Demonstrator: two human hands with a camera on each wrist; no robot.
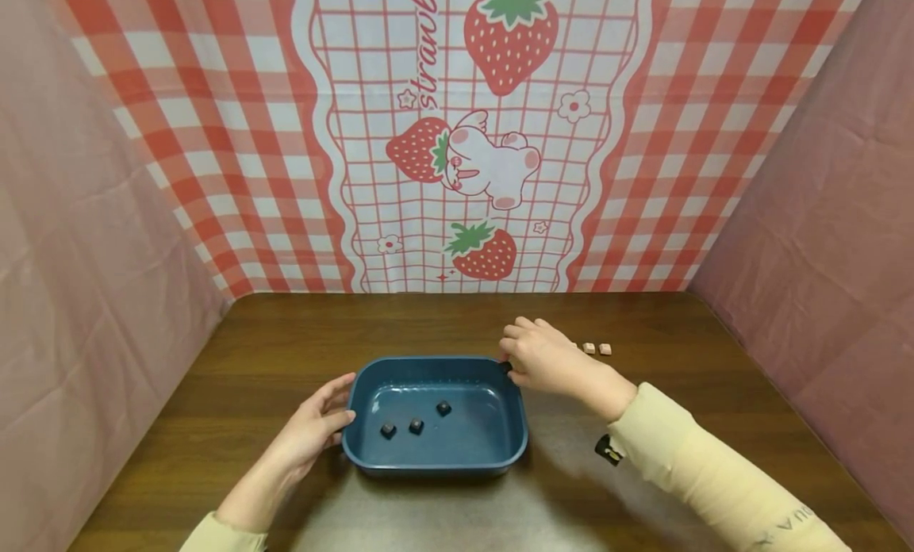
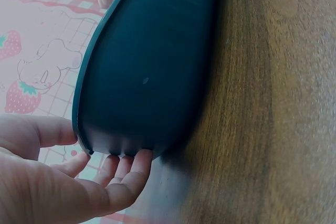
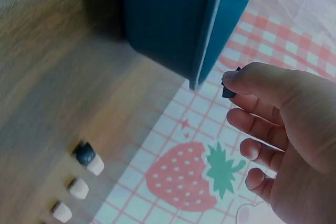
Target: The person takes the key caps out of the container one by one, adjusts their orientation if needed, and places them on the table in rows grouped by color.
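Note:
A blue rectangular tray (image 1: 435, 461) sits on the table, with black keycaps (image 1: 416, 426) spread over its floor. My left hand (image 1: 310, 429) holds the tray's left end, thumb at the rim; its fingers (image 2: 140, 167) bend against the outer wall in the left wrist view. Over the tray's back right corner, my right hand (image 1: 546, 358) pinches a black keycap (image 3: 229, 85) between thumb and index finger. The other fingers of that hand are loosely bent in the right wrist view.
Several pale keycaps (image 1: 589, 348) stand in a row on the table behind my right hand, partly hidden by it. A dark keycap (image 3: 84, 153) is beside them in the right wrist view. A strawberry-print cloth (image 1: 457, 282) hangs at the table's back edge.

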